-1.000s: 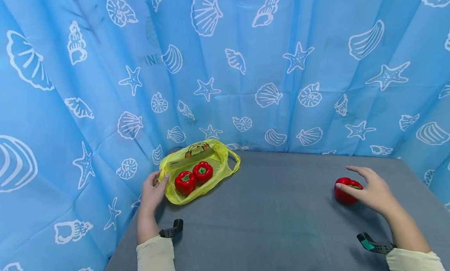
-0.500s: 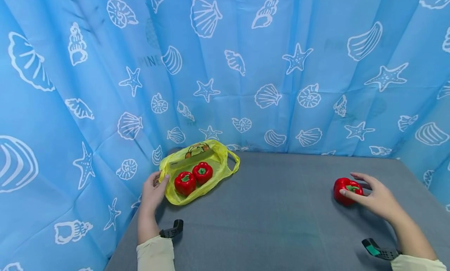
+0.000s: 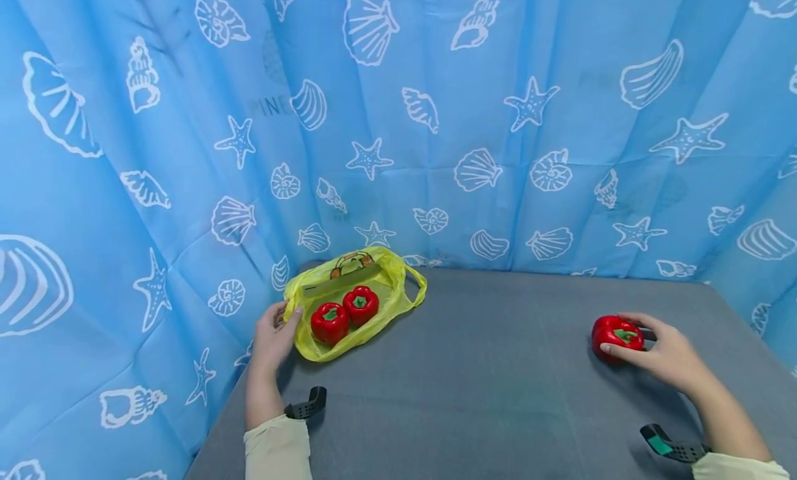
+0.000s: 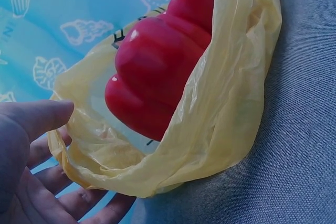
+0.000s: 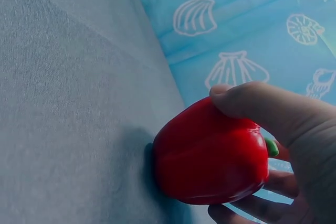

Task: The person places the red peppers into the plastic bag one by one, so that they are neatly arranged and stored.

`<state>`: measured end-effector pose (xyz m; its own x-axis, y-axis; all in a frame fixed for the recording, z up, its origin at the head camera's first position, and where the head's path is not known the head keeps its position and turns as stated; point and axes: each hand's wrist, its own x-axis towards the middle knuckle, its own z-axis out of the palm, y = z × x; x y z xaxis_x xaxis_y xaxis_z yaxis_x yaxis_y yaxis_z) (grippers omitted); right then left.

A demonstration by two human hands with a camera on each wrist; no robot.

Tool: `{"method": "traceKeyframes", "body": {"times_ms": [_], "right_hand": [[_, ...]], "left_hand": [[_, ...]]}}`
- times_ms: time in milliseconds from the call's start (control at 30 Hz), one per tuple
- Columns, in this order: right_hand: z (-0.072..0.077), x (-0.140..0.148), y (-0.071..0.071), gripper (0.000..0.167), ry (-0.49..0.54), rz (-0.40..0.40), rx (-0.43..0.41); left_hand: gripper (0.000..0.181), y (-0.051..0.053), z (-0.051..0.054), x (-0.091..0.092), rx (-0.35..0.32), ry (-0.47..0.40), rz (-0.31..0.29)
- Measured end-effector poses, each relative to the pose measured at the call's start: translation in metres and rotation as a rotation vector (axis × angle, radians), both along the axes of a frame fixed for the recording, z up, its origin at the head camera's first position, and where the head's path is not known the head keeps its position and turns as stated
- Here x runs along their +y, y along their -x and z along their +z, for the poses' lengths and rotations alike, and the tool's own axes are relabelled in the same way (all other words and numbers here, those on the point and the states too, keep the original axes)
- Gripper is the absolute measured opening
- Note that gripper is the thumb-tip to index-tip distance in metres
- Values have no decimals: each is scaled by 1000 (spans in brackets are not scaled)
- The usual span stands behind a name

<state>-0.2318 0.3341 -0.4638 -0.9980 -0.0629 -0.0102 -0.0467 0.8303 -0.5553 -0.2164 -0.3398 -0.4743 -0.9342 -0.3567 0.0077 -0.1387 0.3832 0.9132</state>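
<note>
At the left of the head view, a yellow plastic bag (image 3: 387, 276) lies on its side with its mouth wide. Two red bell peppers (image 3: 329, 330) with green stems sit inside it. My left hand (image 3: 272, 342) pinches the bag's near-left rim; in the left wrist view the thumb is inside the rim and the fingers lie outside. Far to the right, my right hand (image 3: 671, 355) grips another red bell pepper (image 3: 609, 336). The right wrist view shows the thumb on one side of this pepper (image 5: 210, 156) and fingers on the other, its stem towards the palm.
Both hands are over a grey cloth-covered table (image 3: 486, 355). A blue curtain (image 3: 398, 210) with white shell and starfish prints hangs behind it and along the left. Black wrist mounts (image 3: 308, 404) stick out from both forearms.
My right hand came down from above the right pepper, shifted slightly, and closed its thumb and fingers around it. The left hand and the bag have stayed in place.
</note>
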Motion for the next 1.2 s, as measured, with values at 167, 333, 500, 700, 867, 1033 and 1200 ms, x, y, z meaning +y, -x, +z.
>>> {"method": "traceKeyframes", "body": {"times_ms": [167, 333, 500, 700, 867, 1033, 1200], "right_hand": [[6, -17, 5, 90, -9, 34, 17], [13, -54, 23, 84, 61, 105, 90], [23, -115, 49, 79, 147, 200, 154], [35, -197, 81, 74, 235, 354, 154], [45, -258, 105, 71, 301, 464, 130], [49, -305, 123, 68, 335, 542, 94], [51, -342, 138, 69, 337, 580, 53]], "left_hand": [[56, 0, -2, -2, 16, -8, -1], [58, -1, 0, -4, 9, -16, 9], [59, -1, 1, -6, 12, -29, 16], [55, -3, -1, -5, 25, -29, 18], [56, -3, -1, -5, 25, -21, 20], [56, -3, -1, -7, 25, -10, 18], [57, -4, -2, -8, 34, -7, 22]]}}
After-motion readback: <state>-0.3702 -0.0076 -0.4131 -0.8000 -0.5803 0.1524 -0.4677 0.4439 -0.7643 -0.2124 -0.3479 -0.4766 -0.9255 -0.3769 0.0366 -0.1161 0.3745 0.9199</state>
